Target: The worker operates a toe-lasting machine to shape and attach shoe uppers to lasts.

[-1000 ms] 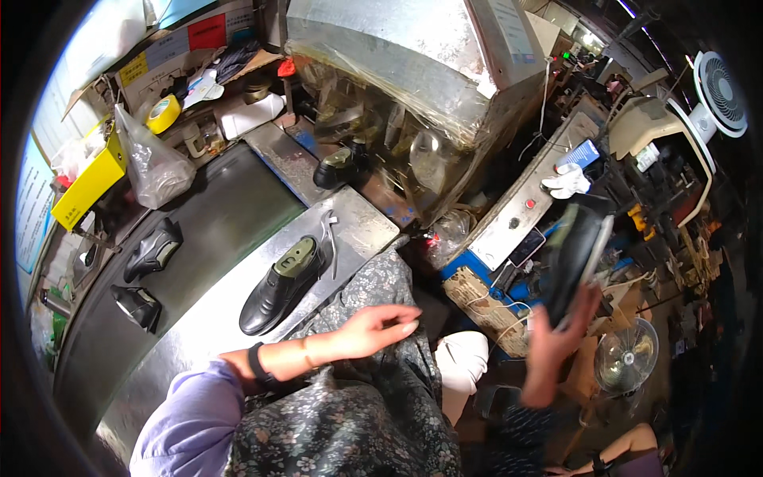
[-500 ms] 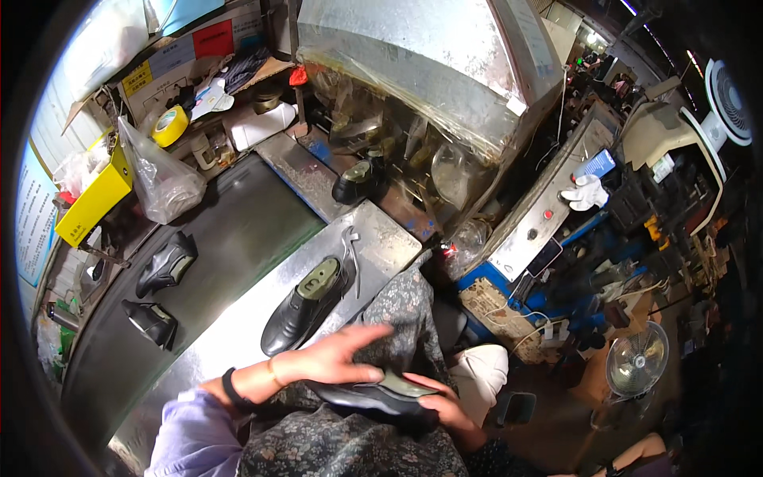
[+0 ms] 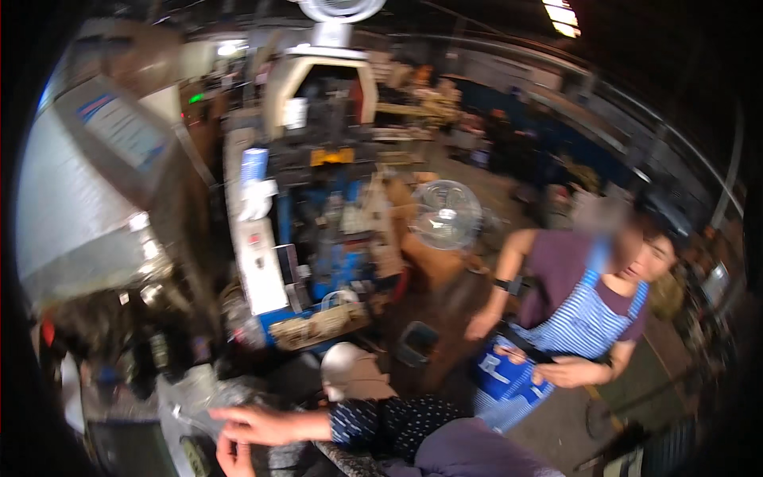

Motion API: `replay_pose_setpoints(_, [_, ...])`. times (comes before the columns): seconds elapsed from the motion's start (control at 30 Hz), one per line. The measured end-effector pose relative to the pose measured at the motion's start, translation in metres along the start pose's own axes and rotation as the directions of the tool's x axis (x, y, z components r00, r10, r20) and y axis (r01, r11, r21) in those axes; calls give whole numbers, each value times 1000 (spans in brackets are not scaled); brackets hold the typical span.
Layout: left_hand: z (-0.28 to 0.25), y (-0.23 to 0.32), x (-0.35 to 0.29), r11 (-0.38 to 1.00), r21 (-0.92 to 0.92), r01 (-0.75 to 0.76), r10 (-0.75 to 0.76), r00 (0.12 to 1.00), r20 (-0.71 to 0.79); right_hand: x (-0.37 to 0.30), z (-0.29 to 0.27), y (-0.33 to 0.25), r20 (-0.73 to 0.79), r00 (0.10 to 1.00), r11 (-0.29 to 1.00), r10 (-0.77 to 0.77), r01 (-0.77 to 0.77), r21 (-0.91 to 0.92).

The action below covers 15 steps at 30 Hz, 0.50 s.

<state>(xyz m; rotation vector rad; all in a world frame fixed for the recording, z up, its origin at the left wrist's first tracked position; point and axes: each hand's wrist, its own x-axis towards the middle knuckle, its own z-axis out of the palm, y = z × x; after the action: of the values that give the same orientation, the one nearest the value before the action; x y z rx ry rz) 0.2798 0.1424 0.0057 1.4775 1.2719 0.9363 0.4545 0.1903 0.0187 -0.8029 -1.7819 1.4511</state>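
Note:
At the lower left my right hand [image 3: 266,426], in a dark polka-dot sleeve, reaches left over my patterned apron with its fingers stretched out. No object shows in it. Just below, blurred fingers that seem to be my left hand's [image 3: 232,459] are cut off by the lower edge, so what they hold is hidden. Left of them a dark shoe with a greenish insole [image 3: 193,456] lies on the metal bench [image 3: 176,397], partly cut off. The shoe that was in my lap cannot be made out.
On the right a person in a striped apron [image 3: 576,314] holds a blue object [image 3: 502,375]. A floor fan [image 3: 447,215] stands beyond. Ahead are a white control panel [image 3: 261,274] and machinery; a large metal housing [image 3: 87,230] rises at left. Blurred shoes [image 3: 163,351] sit below it.
My view has swung right and up, bringing the other person into sight. The black shoe I held between both hands no longer shows; my right hand now has its fingers stretched out.

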Motion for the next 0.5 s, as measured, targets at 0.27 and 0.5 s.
replay_pose_setpoints(0.27, [138,-50,19,537,312,-784,65,407,911,-215,1,93,-448,866,884,220,-371,-283])
replay_pose_setpoints(0.5, [137,-40,2,403,143,-904,471,338,815,-210,3,101,-326,874,774,360,-476,-419])
